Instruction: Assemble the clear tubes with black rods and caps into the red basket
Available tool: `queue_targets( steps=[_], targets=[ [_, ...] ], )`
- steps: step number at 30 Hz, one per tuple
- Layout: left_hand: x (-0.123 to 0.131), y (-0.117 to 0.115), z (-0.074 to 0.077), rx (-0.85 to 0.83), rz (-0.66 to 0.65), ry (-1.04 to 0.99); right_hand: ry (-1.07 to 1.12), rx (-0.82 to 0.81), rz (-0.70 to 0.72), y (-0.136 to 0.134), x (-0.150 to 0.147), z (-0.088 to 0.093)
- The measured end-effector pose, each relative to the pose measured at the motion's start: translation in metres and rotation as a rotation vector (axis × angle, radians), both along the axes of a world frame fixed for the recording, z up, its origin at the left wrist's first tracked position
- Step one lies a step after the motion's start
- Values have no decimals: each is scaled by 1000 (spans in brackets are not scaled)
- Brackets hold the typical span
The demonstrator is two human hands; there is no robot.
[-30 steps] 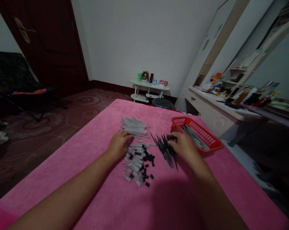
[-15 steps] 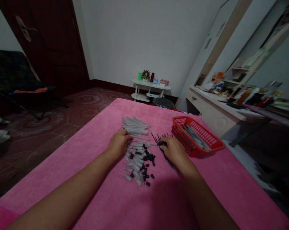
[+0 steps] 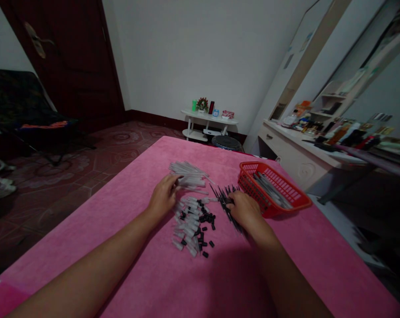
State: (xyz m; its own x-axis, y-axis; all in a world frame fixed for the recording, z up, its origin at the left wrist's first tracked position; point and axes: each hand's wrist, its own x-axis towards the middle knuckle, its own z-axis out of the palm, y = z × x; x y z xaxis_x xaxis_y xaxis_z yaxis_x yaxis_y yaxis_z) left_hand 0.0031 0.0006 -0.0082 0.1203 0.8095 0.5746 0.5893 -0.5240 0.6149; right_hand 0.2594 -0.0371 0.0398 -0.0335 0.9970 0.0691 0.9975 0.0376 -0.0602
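My left hand is at the left end of a pile of clear plastic tubes, its index finger and thumb curved and apart. No held thing shows in it. My right hand lies over a bundle of thin dark pen refills, its fingers pinched on them; the exact number held is hidden. Between my hands, nearer to me, lie a heap of short translucent caps and several small black plugs.
A red plastic basket with long grey sticks in it stands right of my right hand. Everything rests on a pink cloth. Behind are a small white shelf, a round dark stool and a cluttered dresser.
My left hand has drawn slightly left and up, its fingers opening near the tubes. My right hand has shifted a little right over the dark refills.
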Motion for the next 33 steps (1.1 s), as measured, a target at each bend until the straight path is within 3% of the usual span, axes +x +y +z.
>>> queue_targets(
  steps=[6, 11, 15, 18, 20, 22, 33],
  targets=[
    [10, -5, 7, -297, -173, -815, 1, 66, 26, -4, -11, 9],
    [16, -8, 8, -563, -288, -1206, 34, -32, 43, -2, -13, 0],
    [17, -8, 6, -622, -337, -1285, 223, 32, 40, 0, -17, -4],
    [17, -8, 5, -652, -382, -1313, 693, 18, 119, -2, -29, -1],
    [18, -9, 6, -677, -401, -1327, 1024, -84, 165, -5, -40, 2],
    [18, -11, 8, -700, -400, -1342, 1215, -175, 185, -9, -49, 5],
    [25, -20, 13, -777, -442, -1296, 1364, -238, 239, -18, -61, 9]
  ],
)
